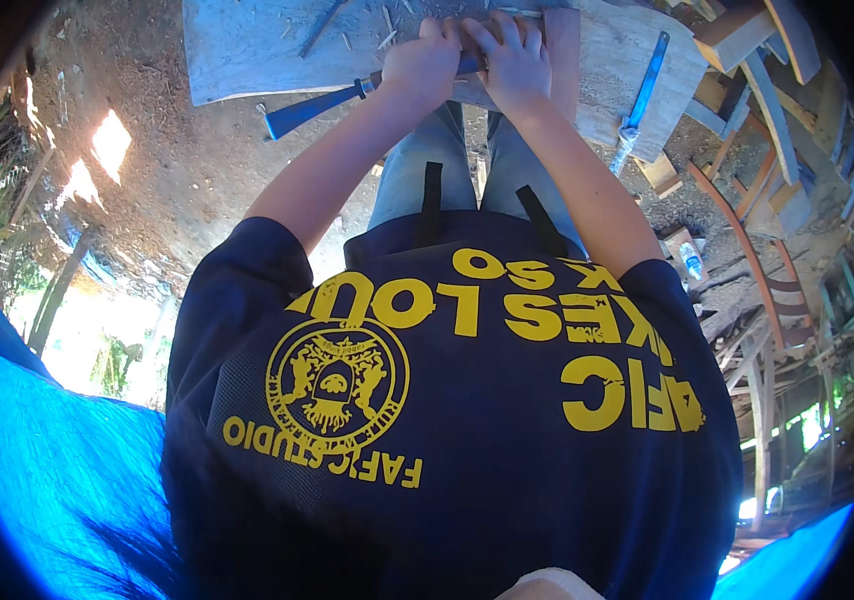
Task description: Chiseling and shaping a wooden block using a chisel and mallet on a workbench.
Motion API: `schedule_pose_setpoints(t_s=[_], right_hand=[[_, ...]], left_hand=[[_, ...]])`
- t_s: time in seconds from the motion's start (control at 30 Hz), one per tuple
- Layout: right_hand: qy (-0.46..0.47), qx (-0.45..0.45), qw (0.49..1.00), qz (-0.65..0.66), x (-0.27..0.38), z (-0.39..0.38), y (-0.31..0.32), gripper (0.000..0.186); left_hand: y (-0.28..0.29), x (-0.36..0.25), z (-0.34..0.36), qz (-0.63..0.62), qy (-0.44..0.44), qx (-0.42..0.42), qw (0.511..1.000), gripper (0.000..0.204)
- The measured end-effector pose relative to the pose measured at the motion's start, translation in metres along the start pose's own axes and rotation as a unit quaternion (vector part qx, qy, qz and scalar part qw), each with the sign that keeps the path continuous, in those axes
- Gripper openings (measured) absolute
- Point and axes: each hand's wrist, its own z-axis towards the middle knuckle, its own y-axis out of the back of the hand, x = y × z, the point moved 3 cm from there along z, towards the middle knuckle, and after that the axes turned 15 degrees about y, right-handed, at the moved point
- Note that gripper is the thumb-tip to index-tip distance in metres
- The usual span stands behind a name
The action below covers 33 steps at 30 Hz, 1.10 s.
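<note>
At the top middle, both my hands are close together over the workbench. My left hand (422, 65) is closed around a flat-bladed tool, which looks like a chisel (312, 112). Its wide blade sticks out to the left past the bench edge, and its dark handle runs under my hand. My right hand (517, 70) has its fingers curled over the handle end. A brown piece of wood (471, 42) shows between the hands. My fingers partly cover both, so the exact grip is hard to make out.
The pale wooden workbench (247, 60) carries chips and a thin dark stick (322, 25). A reddish board (562, 60) lies right of my hands, then a long narrow tool (647, 85) with a wrapped handle. Wooden chair parts (772, 110) pile up right, near a plastic bottle (690, 260).
</note>
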Motion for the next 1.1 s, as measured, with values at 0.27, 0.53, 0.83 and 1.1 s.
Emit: schedule_pose_setpoints(t_s=[0.27,0.53,0.83,1.1], right_hand=[[-0.020,0.044,0.992,0.115,0.002,0.010,0.022,0.093],[-0.046,0.071,0.994,0.075,0.000,0.008,0.002,0.066],[-0.035,0.069,0.995,0.061,0.001,0.009,0.002,0.061],[-0.013,-0.018,0.997,0.070,0.002,0.007,-0.003,0.054]], left_hand=[[-0.024,-0.008,-0.014,0.070,-0.001,-0.133,0.989,0.067],[-0.008,0.002,0.005,0.036,-0.042,-0.155,0.986,0.041],[0.000,0.005,-0.005,-0.060,-0.051,-0.054,0.995,0.032],[0.021,0.013,0.002,-0.106,0.048,0.113,0.987,0.054]])
